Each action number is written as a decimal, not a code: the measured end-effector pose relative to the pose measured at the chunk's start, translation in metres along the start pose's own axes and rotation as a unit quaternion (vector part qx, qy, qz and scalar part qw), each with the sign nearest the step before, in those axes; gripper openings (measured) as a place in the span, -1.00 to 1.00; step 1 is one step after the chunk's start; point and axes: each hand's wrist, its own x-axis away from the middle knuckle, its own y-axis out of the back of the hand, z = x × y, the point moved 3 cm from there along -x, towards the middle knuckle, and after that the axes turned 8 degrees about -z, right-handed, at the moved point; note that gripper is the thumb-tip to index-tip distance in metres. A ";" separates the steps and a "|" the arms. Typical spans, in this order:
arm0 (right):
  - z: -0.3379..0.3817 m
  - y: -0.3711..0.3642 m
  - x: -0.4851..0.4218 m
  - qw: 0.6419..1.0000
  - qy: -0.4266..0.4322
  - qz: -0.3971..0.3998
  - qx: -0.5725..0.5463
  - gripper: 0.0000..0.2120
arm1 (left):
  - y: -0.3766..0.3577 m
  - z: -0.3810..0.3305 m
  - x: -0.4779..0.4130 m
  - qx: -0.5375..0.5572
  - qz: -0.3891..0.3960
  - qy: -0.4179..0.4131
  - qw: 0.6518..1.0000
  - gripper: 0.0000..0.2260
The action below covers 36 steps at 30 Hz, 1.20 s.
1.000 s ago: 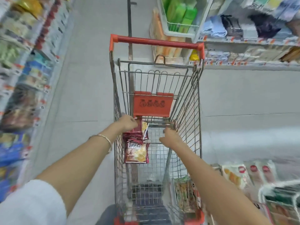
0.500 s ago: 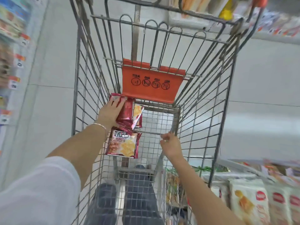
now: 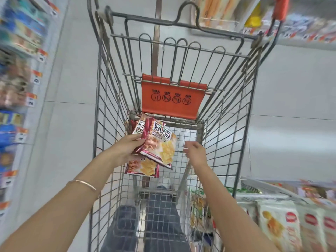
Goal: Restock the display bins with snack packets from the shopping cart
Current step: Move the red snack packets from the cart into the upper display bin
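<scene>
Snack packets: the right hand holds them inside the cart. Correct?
Wrong hand. The head view shows the left hand holding the snack packets inside the cart. The right hand has none in its grip.

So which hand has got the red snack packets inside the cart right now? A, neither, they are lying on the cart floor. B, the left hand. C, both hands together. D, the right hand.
B: the left hand grips the bunch of red snack packets inside the shopping cart, while the right hand is apart from them, to their right.
</scene>
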 end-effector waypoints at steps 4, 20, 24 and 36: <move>0.010 -0.006 0.011 0.984 -0.066 0.135 -0.095 -0.68 | 0.001 0.016 0.008 0.104 0.014 0.054 0.993 -0.62; -0.085 -0.039 -0.010 0.983 -0.144 0.093 0.065 -0.81 | 0.023 0.040 0.012 0.030 -0.289 -0.193 0.937 -0.74; -0.119 -0.054 -0.013 0.963 -0.140 0.146 0.178 -0.87 | 0.008 0.023 0.020 -0.086 -0.277 -0.315 0.903 -0.74; -0.117 -0.100 -0.015 0.957 -0.085 0.210 0.182 -0.25 | -0.008 -0.012 -0.010 -0.212 -0.276 -0.383 0.855 -0.66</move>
